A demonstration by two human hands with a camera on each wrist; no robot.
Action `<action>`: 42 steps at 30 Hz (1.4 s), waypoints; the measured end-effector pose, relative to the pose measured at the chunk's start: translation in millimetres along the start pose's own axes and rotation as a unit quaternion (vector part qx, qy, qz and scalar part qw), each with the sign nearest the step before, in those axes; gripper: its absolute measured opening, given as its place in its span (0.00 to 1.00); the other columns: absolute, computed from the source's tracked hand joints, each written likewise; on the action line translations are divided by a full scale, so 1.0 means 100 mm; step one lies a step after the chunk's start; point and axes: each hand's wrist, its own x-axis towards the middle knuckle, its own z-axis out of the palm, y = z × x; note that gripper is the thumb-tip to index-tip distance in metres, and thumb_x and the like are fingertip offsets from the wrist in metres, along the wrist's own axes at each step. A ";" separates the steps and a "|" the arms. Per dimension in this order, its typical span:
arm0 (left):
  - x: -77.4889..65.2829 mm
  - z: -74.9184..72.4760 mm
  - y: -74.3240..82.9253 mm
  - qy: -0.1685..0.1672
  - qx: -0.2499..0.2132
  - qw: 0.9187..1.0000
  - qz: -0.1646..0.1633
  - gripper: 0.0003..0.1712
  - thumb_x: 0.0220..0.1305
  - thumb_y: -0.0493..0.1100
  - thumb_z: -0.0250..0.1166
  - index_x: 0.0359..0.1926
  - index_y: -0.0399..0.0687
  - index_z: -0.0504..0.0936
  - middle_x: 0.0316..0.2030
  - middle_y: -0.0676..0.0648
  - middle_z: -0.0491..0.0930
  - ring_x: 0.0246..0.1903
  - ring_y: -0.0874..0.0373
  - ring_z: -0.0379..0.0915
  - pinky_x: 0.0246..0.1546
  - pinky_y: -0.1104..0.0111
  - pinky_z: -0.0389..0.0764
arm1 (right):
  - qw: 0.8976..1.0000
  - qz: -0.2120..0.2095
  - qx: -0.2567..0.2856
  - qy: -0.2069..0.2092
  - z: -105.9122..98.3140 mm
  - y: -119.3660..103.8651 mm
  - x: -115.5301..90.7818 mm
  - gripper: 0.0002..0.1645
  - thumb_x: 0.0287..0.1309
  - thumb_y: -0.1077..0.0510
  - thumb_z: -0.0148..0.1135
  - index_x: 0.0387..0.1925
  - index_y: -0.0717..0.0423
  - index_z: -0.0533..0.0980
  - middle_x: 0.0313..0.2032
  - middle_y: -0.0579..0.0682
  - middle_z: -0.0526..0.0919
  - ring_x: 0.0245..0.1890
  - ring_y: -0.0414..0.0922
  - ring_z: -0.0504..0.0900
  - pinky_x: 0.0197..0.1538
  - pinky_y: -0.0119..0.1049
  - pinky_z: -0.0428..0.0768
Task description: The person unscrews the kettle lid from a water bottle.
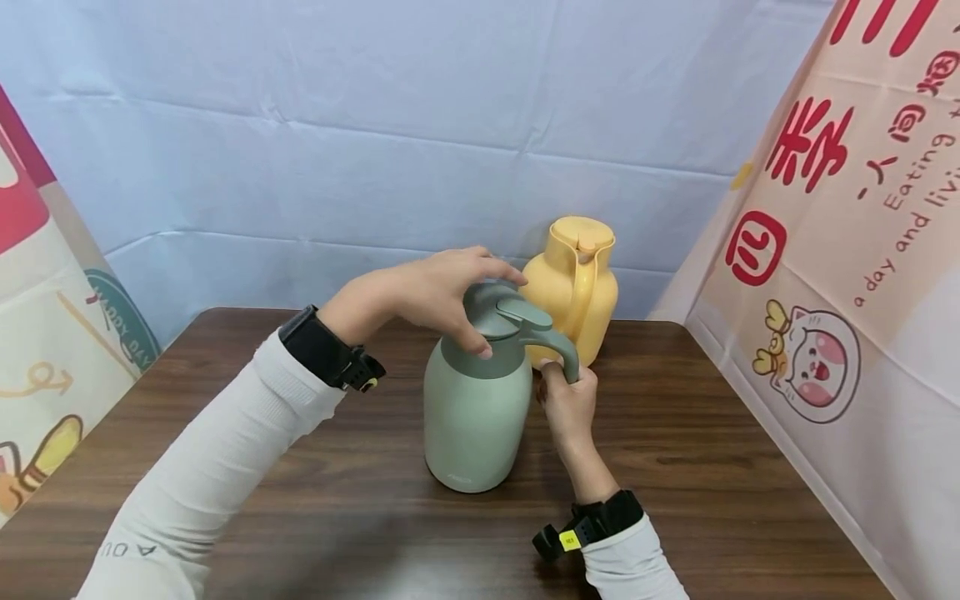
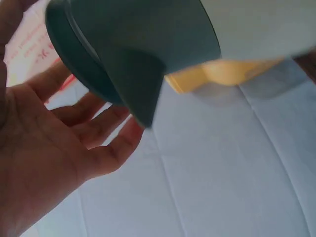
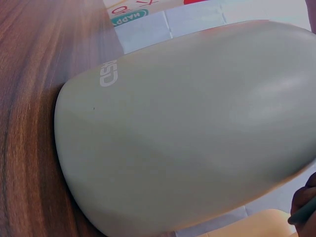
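A pale green thermos jug (image 1: 476, 425) with a darker green lid and collar stands upright on the wooden table. My right hand (image 1: 567, 400) grips the lower end of its handle (image 1: 553, 340), on the jug's right side. The left hand (image 1: 442, 292) is spread around the top of the jug, thumb at the near side of the collar. In the left wrist view, its loosely bent fingers (image 2: 106, 126) lie behind the lid and spout (image 2: 136, 84), with space between palm and lid. The right wrist view is mostly filled by the jug's body (image 3: 187, 128).
Just behind the green jug, to the right, a yellow jug (image 1: 573, 292) stands near the table's back edge. A pale blue cloth (image 1: 337, 150) hangs behind the wooden table (image 1: 360, 517). Printed cloths flank the table, the right one (image 1: 817, 250) bearing red characters.
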 end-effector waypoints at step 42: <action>0.20 0.15 0.05 0.066 0.047 0.992 -0.092 0.30 0.40 0.61 0.68 0.39 0.45 0.75 0.36 0.49 0.72 0.36 0.57 0.65 0.30 0.68 0.69 | 1.000 -0.004 0.012 -0.002 0.00 -0.01 -0.01 0.27 0.59 0.71 0.49 0.09 0.60 0.52 0.06 0.45 0.52 0.05 0.38 0.50 0.13 0.31 0.52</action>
